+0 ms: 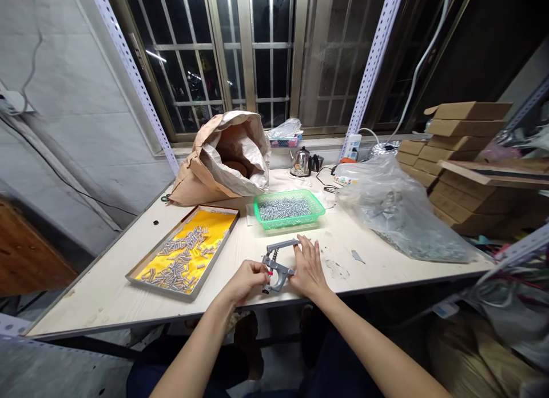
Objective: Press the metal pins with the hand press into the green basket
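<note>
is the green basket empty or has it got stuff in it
Not empty: the green basket holds a crowd of small metal pieces, spread nearly from side to side below its rim.

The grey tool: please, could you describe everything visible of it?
The tool looks metallic: a raised lever above a curved frame, a dark coil spring between, and a small red part. Near the table's front edge, the left hand holds its left side and the right hand touches its right.

table (107, 286) | tray (163, 291) | green basket (295, 221) | paper sack (199, 178) | bag (381, 206), contents unclear
</note>
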### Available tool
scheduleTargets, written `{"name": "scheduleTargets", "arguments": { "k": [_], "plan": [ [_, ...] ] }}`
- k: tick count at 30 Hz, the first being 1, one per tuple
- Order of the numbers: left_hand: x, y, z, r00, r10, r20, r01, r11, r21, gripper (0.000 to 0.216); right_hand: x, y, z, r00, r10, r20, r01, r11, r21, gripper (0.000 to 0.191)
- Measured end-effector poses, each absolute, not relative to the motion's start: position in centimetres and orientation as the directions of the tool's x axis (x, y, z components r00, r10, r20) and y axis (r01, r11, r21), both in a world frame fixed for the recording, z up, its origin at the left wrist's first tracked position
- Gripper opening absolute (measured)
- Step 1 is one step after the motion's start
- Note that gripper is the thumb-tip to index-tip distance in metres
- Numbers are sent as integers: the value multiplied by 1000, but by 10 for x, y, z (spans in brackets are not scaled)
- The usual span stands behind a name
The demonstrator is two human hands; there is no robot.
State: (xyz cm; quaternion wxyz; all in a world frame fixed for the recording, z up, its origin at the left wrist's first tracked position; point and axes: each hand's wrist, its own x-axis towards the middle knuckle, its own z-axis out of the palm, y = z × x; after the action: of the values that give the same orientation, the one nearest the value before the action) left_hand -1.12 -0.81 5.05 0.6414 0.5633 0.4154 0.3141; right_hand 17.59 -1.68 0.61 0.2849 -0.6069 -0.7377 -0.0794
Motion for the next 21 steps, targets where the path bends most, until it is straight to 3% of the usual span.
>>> {"name": "scheduleTargets", "arguments": {
  "k": [3, 7, 9, 12, 17, 21],
  "plan": [
    [-5, -12, 44, 459, 847, -270, 53, 277, 959, 15, 178, -16, 3, -140, 838, 527, 930, 294, -220, 78],
    [-9, -7, 32, 312, 899, -309, 232, 243, 942, 9, 179, -15, 0, -145, 825, 547, 933, 298, -202, 87],
    [-17, 0, 29, 265, 899, -349, 265, 280, 923, 11, 180, -13, -3, -88, 831, 549, 940, 252, -230, 89],
    [-26, 20, 36, 180, 908, -377, 174, 348, 921, 13, 183, -10, -7, 36, 850, 526, 931, 163, -326, 87],
    [4, 80, 79, 155, 984, -83, 48, 77, 996, 21, 186, -10, -9, 13, 865, 501, 927, 177, -330, 73],
    [1, 125, 100, 1, 1000, 12, 413, -12, 910, 25, 188, -12, -10, 20, 865, 501, 927, 171, -334, 70]
  ]
}}
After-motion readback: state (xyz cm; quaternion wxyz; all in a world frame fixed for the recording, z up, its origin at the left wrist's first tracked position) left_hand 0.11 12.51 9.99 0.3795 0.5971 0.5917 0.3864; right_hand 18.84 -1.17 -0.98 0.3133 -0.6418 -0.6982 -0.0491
